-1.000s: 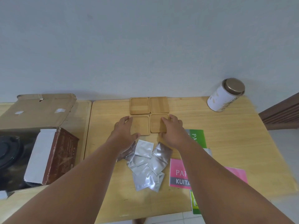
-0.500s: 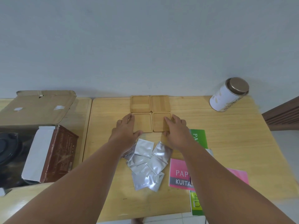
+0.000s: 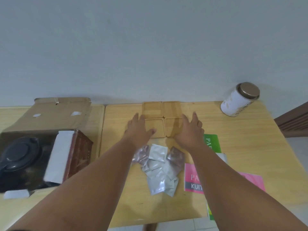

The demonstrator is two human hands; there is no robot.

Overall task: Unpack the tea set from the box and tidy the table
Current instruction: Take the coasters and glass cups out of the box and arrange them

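Several square wooden coasters [image 3: 153, 110] lie in a tight two-by-two block at the table's far edge. My left hand [image 3: 139, 129] is spread flat over the left side of the near-left coaster, holding nothing. My right hand [image 3: 189, 130] is spread over the right side of the near-right coaster, also empty. A pile of silver foil sachets [image 3: 160, 169] lies just in front of my wrists. The open cardboard box [image 3: 50, 117] stands at the left with a dark teapot [image 3: 20, 157] and a brown inner box [image 3: 73, 155] inside.
A white tin with a bronze lid [image 3: 240, 100] stands at the far right corner. Pink [image 3: 193, 179] and green [image 3: 212, 142] paper booklets lie under my right forearm. The wooden table [image 3: 250, 147] backs onto a pale wall; dark wood furniture [image 3: 295, 120] is at the right.
Both hands have lifted off the near coasters and spread outward, fingers opening. The coasters have kept their square block. The view has shifted slightly.
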